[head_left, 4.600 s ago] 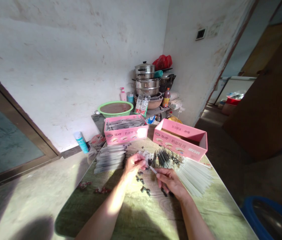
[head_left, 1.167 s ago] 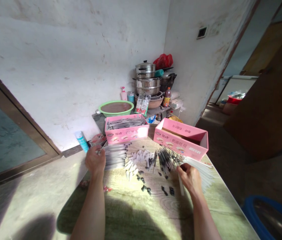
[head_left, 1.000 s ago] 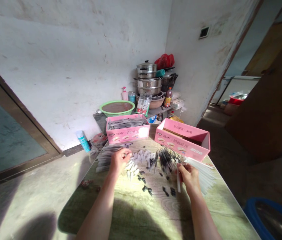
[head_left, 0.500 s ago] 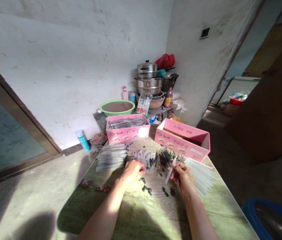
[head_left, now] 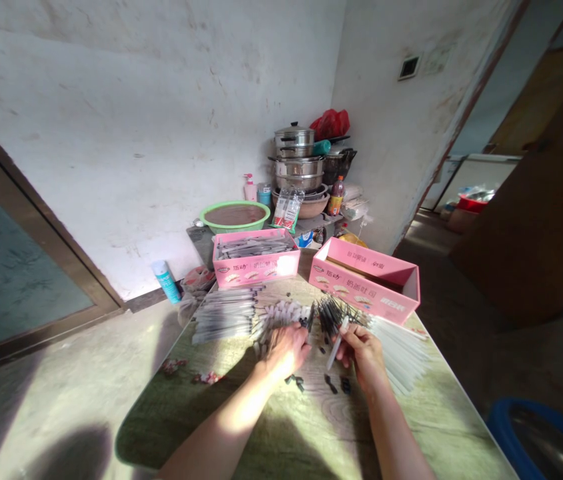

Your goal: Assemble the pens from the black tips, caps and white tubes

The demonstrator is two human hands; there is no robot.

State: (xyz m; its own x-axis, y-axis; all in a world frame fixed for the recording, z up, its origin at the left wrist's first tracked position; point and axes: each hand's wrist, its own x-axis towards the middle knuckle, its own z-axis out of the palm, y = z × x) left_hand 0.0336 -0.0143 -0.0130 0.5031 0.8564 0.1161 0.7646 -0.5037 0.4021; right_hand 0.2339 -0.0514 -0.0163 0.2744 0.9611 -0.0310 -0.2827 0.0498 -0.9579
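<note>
Across the near part of the tabletop (head_left: pixel 311 443), the left forearm (head_left: pixel 221 420) slants in from the lower left and the right forearm (head_left: pixel 397 430) from the lower right, the two converging toward the middle. Just beyond, small black pieces (head_left: pixel 345 385) lie loose on the wood, some below the left hand (head_left: pixel 288 350) and others just left of the right wrist.

The right hand (head_left: pixel 364 350) grips a white tube (head_left: pixel 337 345) between thumb and fingers. The tube sits on the left side of that hand, tilted, its far end by the thumb and its near end slanting toward the left hand. The left hand is turned palm down with bent fingers, reaching beside the thin dark rods (head_left: pixel 330 312); whether it holds anything cannot be told, since its own back hides the fingertips.

Past the left hand lie short white pieces (head_left: pixel 286 311) in a heap, with a stack of filled tubes (head_left: pixel 224 315) to their left. A fan of pale tubes (head_left: pixel 404 353) spreads just right of the right hand. Farther back stand two pink boxes (head_left: pixel 256 268), the left one full of tubes, and behind that one a green basin (head_left: pixel 235 227).
</note>
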